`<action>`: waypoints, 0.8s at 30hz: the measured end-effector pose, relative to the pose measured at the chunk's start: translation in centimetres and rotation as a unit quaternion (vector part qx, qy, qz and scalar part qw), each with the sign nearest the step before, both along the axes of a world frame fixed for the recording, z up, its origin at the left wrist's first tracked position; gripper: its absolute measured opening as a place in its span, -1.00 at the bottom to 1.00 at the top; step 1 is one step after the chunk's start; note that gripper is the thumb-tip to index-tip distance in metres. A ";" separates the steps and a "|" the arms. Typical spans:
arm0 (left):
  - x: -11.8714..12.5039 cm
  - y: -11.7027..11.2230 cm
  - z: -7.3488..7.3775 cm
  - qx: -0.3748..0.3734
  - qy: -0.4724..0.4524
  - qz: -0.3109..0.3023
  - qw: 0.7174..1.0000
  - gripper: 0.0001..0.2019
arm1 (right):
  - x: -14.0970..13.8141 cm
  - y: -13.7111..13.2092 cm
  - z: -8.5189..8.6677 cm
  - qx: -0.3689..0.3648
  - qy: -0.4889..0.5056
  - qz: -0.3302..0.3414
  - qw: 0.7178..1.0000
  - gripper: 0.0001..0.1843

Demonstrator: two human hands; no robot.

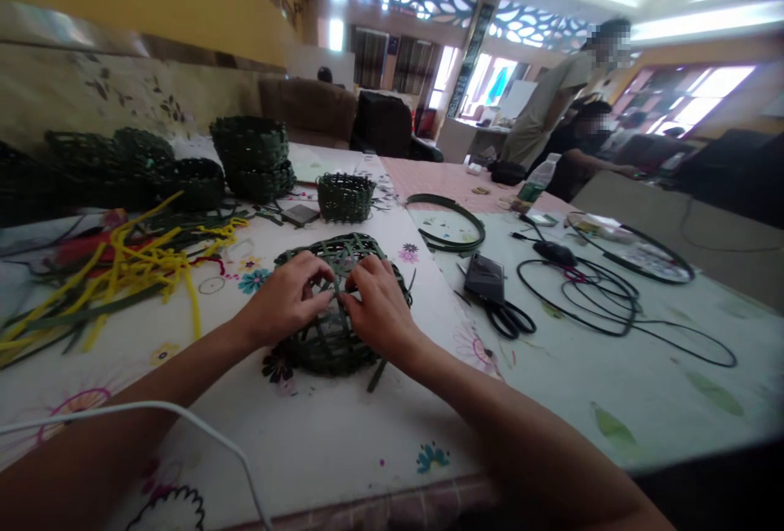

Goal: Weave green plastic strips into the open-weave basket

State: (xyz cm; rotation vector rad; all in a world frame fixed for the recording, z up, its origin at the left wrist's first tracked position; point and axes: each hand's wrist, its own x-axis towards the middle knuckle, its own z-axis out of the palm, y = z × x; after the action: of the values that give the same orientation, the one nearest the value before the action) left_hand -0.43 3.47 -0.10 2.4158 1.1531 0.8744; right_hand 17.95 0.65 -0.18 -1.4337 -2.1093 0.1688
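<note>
A half-woven dark green basket lies on the flowered tablecloth in front of me. My left hand rests on its left side, with the fingers curled and pinching a green strip near the middle. My right hand sits on the right side, its fingers pressed onto the same weave. The fingertips of both hands meet at the basket's top centre. A loose strip end sticks out below the basket.
Yellow, red and green strips lie at the left. Finished green baskets stand behind, with a small one nearer. A phone, scissors, black cables and a green hoop lie to the right. People stand at the back right.
</note>
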 end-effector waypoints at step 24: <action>0.6 1.2 0.7 -0.171 -0.036 0.044 0.984 -0.71 | 0.3 -0.3 0.3 0.022 0.025 0.015 0.999 -0.94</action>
State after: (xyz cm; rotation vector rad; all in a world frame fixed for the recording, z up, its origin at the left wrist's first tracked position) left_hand 0.18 4.70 0.63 2.0555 1.2745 0.7154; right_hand 18.25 0.39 0.13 -1.3584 -2.0825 0.1687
